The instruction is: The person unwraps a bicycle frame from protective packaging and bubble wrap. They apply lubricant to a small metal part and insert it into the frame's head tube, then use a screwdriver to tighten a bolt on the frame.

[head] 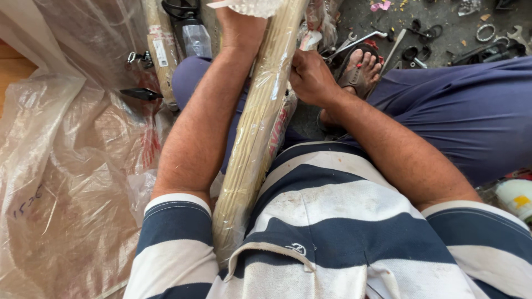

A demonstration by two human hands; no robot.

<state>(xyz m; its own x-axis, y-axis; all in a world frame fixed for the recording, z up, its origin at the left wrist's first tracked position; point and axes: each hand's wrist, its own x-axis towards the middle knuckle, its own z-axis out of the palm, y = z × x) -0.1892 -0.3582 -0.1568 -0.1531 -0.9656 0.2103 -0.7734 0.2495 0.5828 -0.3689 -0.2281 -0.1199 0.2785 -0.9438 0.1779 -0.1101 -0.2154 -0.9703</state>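
A long bundle of pale cream rods wrapped in clear plastic [256, 122] leans from my chest up and away between my arms. My left hand [239, 29] grips the bundle near its upper part, fingers closed round it from the left. My right hand [310, 77] is closed on the bundle's right side lower down, at the plastic wrap by a red and white label. I sit with my legs in blue trousers, and a sandalled foot [361, 71] lies just beyond my right hand.
Large crumpled clear plastic sheeting [72, 166] fills the left side. A second wrapped bundle [160, 50] and black parts lie behind it. Spanners, rings and small metal tools [487, 33] are scattered on the dark floor at the top right. A white bottle [515, 196] stands at the right edge.
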